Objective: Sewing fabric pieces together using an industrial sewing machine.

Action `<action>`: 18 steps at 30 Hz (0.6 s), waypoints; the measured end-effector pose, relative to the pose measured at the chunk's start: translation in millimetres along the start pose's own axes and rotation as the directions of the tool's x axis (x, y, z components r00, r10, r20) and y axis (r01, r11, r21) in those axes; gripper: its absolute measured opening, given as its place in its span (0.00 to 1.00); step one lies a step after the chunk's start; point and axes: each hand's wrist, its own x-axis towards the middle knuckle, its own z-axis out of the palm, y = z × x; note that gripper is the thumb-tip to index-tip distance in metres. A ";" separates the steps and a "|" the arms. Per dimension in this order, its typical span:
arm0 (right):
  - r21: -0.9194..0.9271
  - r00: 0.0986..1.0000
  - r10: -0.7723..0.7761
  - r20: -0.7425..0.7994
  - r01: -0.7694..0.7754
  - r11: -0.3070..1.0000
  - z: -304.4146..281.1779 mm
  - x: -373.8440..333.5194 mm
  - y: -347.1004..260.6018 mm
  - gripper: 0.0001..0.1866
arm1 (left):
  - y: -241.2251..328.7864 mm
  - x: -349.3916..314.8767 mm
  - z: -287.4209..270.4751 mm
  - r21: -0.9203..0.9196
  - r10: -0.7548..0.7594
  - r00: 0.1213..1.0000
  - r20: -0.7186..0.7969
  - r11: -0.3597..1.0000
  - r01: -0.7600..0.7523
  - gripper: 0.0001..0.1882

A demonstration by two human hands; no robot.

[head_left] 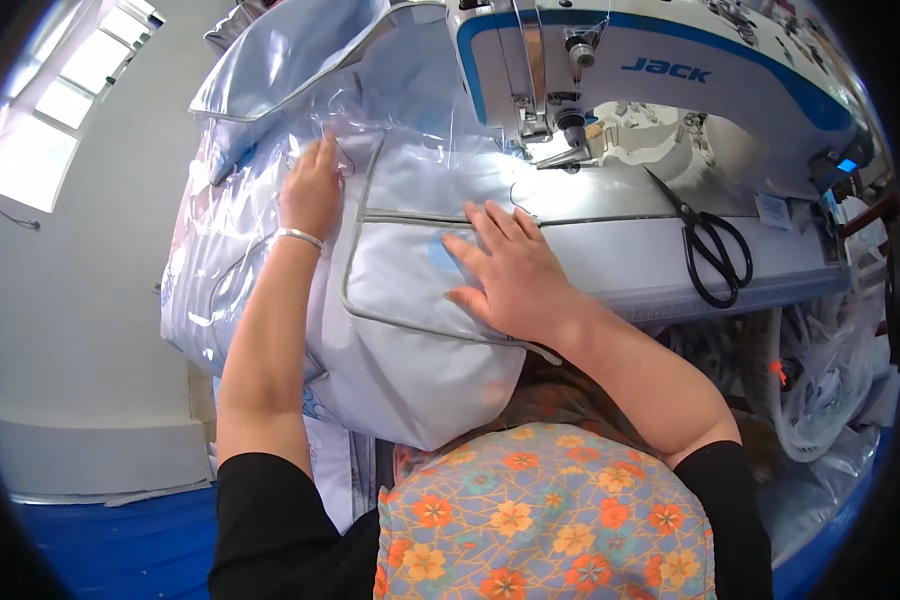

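Note:
A silvery grey fabric piece with dark piping, sewn like a bag or cover panel, lies across the sewing machine bed. My right hand presses flat on it with fingers spread, just left of the needle area. A pale blue round spot shows beside its index finger. Further left, my left hand rests on shiny clear plastic sheeting along the fabric's edge. Its fingers stretch away from me, with the tips slightly blurred. The sewing machine's presser foot sits near the fabric's far right edge.
Black-handled scissors lie on the machine bed, right of my right hand. The white and blue sewing machine arm overhangs the far right. More sheeting is heaped at the far left. Clear plastic strips hang below the table at right.

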 end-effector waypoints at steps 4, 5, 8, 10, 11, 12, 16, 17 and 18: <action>0.010 1.000 0.011 -0.004 -0.011 1.000 -2.5 -3.5 -1.3 0.33 | -16.1 12.0 -29.5 -0.100 0.034 0.990 -0.140 0.994 -0.048 0.07; 0.013 1.000 0.013 0.005 -0.013 1.000 -4.4 -4.2 -1.6 0.33 | -12.2 16.3 -59.3 -0.137 0.106 0.954 -0.282 0.979 -0.150 0.09; 0.014 1.000 0.017 0.002 -0.017 1.000 -4.1 -2.5 -1.2 0.33 | 26.1 4.2 -169.8 0.156 0.317 0.873 -0.372 0.948 -0.277 0.07; 0.019 1.000 0.018 -0.011 -0.018 1.000 -0.1 -1.8 -0.6 0.32 | 62.2 -39.1 -238.0 0.139 0.425 0.894 -0.142 0.903 -0.407 0.09; 0.021 1.000 0.018 -0.010 -0.018 1.000 1.9 -0.8 -0.3 0.32 | 80.7 -63.0 -255.8 0.015 0.531 0.846 0.052 0.846 -0.533 0.09; 0.028 0.999 0.001 -0.048 0.000 1.000 3.1 -0.7 -0.1 0.32 | 94.8 -85.5 -266.3 -0.225 0.599 0.774 0.206 0.799 -0.558 0.08; 0.002 0.994 -0.027 -0.103 0.027 1.000 -5.9 -12.2 -2.3 0.29 | 139.6 -142.7 -234.0 -0.588 0.638 0.525 0.563 0.756 -0.288 0.05; 0.204 0.993 0.004 -0.116 0.019 0.979 -11.3 -19.3 -4.1 0.26 | 149.2 -146.7 -221.2 -0.664 0.679 0.513 0.526 0.704 -0.251 0.06; 0.400 0.997 0.065 -0.038 -0.044 0.916 -16.5 -26.9 -6.0 0.24 | 158.6 -147.4 -211.8 -0.648 0.663 0.512 0.546 0.721 -0.243 0.06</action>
